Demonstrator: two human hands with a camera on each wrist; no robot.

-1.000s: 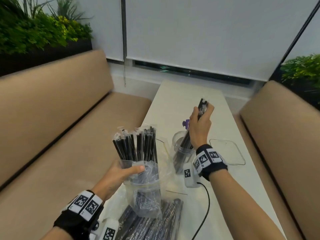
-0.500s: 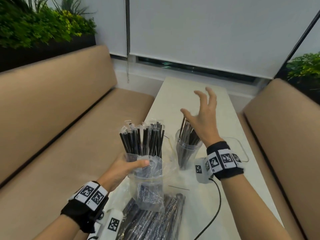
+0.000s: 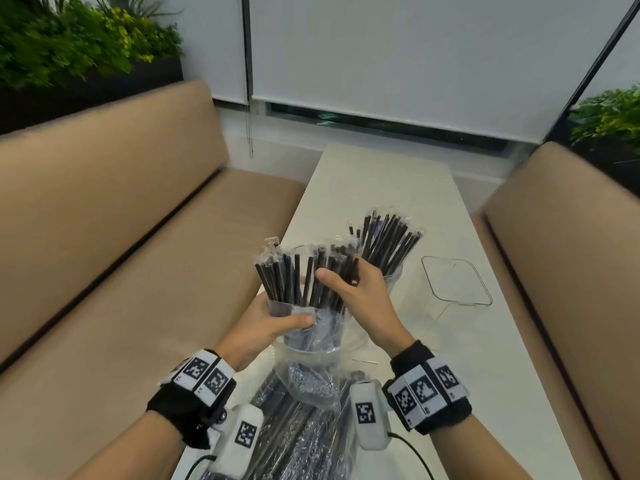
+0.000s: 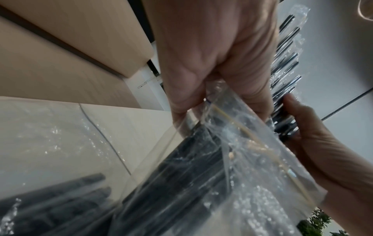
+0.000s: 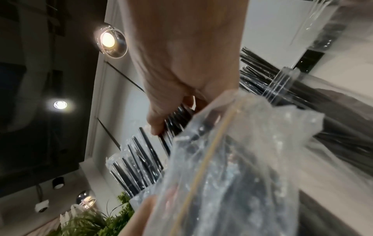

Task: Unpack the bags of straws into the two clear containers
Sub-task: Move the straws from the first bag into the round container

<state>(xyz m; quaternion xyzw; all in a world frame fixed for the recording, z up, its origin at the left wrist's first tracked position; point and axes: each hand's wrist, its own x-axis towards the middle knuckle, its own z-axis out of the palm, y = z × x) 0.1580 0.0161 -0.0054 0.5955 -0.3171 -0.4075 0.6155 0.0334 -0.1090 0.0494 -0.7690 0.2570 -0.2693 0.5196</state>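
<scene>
My left hand (image 3: 277,320) grips an open clear plastic bag (image 3: 311,344) upright above the table's near end. Black straws (image 3: 298,278) in thin clear wrappers stick out of its top. My right hand (image 3: 341,278) is curled round a bunch of these straws on the right side, thumb in front. Just behind it stands a round clear container (image 3: 393,280) with a fan of black straws (image 3: 388,237) in it. In the left wrist view my left hand (image 4: 212,63) pinches the bag (image 4: 222,159). The right wrist view has my right hand's thumb (image 5: 155,126) on the straws (image 5: 141,159).
An empty square clear container (image 3: 457,282) sits to the right on the long white table (image 3: 381,181). More bags of black straws (image 3: 294,438) lie at the near edge under my wrists. Tan benches (image 3: 104,237) flank the table on both sides.
My right hand let go of a bunch of straws in the round container, drew back to the bag and took hold of more straws. The left hand kept holding the bag.
</scene>
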